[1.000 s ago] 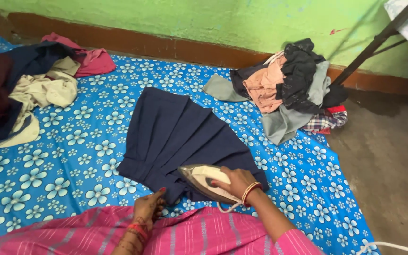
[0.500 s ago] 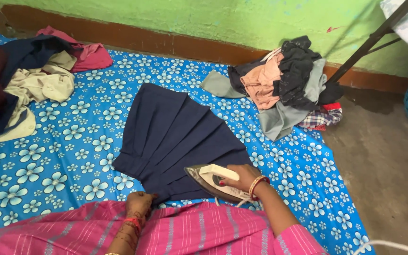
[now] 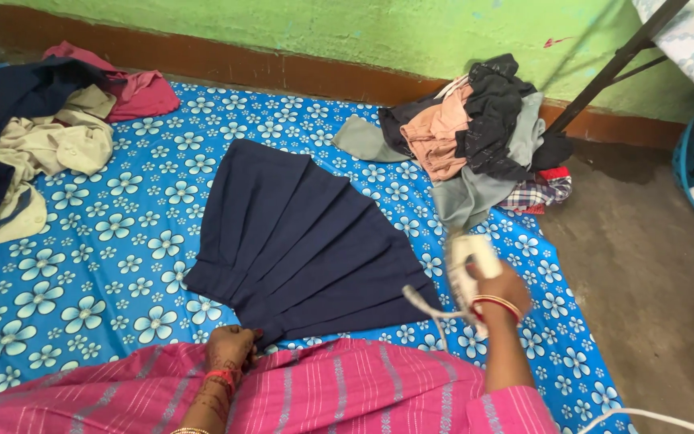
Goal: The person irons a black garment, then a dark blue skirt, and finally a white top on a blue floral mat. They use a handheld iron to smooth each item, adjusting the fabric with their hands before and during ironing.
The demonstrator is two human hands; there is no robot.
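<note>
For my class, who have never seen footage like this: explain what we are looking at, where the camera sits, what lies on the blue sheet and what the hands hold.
There is no machine here, only a person seen from a camera worn on the head, looking down over a pink garment. The right hand has its grip on a white iron, blurred and off the cloth. The left hand rests on the hem of a dark blue pleated skirt spread on a blue flowered sheet. Heaps of clothes lie towards the green wall.

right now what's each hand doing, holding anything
Left hand: pressed on the near hem of the navy pleated skirt; grip cannot be told.
Right hand: closed on the white iron, lifted off the skirt.
</note>
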